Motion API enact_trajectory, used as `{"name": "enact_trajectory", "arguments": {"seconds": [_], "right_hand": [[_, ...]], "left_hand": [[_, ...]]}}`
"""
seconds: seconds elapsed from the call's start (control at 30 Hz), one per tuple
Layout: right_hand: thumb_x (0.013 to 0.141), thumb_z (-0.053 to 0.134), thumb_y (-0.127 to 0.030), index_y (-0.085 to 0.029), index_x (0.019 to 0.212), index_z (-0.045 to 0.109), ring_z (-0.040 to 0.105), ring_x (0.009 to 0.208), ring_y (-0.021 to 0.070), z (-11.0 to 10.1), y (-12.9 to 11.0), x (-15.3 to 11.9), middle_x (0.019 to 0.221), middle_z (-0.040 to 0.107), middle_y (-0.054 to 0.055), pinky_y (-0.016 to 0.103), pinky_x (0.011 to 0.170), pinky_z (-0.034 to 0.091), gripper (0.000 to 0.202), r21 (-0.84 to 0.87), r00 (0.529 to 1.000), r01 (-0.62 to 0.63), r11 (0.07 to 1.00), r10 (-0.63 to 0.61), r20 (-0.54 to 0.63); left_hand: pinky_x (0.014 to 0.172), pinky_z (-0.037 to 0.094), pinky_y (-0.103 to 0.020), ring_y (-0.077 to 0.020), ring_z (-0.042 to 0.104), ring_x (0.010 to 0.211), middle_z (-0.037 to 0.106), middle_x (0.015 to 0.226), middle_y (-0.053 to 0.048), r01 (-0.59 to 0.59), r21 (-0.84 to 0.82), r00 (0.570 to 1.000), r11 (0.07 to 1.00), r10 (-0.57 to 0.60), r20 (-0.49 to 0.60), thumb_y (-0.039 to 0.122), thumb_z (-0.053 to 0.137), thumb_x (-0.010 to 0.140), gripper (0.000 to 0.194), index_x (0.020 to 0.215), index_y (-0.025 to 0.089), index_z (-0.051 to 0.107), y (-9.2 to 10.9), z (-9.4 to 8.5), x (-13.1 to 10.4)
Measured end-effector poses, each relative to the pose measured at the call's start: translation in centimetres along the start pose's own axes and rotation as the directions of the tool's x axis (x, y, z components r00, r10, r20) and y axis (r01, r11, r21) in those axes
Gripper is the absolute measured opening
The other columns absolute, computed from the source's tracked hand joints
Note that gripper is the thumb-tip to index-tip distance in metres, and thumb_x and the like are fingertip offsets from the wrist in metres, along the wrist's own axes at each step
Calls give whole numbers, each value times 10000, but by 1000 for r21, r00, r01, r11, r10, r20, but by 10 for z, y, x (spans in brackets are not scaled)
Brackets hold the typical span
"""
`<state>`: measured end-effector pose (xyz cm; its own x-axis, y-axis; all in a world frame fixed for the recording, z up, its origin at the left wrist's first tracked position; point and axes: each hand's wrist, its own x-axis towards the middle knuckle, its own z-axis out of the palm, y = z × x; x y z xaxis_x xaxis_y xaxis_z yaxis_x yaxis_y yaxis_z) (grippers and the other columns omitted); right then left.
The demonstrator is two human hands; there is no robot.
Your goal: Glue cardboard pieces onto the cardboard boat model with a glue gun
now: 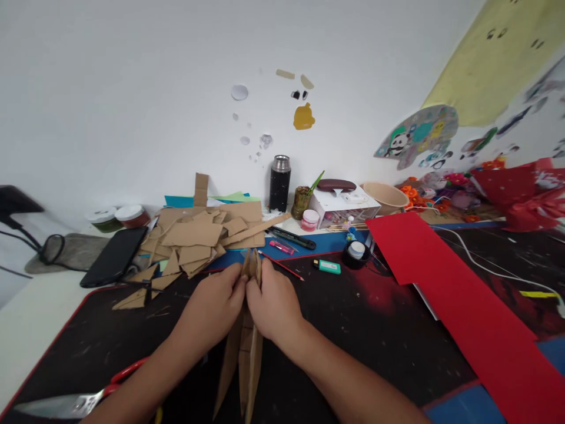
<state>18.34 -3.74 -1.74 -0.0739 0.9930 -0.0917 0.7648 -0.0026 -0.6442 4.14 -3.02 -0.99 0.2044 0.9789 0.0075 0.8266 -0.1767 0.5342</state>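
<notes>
Centrally, in the head view, the left hand [220, 297] and right hand [274, 297] pinch the upper end of a folded cardboard piece [247, 347], fingers closed on it from either side, thumbs together. Relative to this piece, which stands over the black desk mat [344, 341]: red-handled scissors [83, 403] lie to the left, partly behind the left forearm; cardboard scraps [194, 235] are heaped beyond, to the left; a red pencil [282, 267] lies just beyond; red paper sheets [459, 306] extend at right.

2 hands [247, 300] grip cardboard pcs [245, 347] nr scissors [82, 401].
</notes>
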Motion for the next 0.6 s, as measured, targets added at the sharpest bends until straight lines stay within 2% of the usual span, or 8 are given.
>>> {"name": "enact_trajectory", "arguments": {"seconds": [0.2, 0.6], "right_hand": [[1029, 535, -247, -189, 1135, 606, 775, 994, 333, 0, 0, -1, 1063, 812, 152, 362, 741, 412, 140, 14, 1000, -2, 1000, 2, -3], [1042, 536, -274, -180, 1148, 604, 777, 1000, 338, -1, -1, 0, 1065, 808, 163, 371, 769, 463, 158, -15, 1000, -10, 1000, 11, 9]], "left_hand": [[686, 351, -363, -257, 611, 706, 629, 719, -43, -5, -13, 1000, 1000, 5, -2, 341, 353, 968, 229, 752, 290, 409, -1, 0, -1], [682, 353, -363, -244, 599, 687, 609, 689, -24, -17, 10, 1000, 1000, 17, 8, 320, 373, 972, 237, 737, 293, 387, -2, 0, 0]]}}
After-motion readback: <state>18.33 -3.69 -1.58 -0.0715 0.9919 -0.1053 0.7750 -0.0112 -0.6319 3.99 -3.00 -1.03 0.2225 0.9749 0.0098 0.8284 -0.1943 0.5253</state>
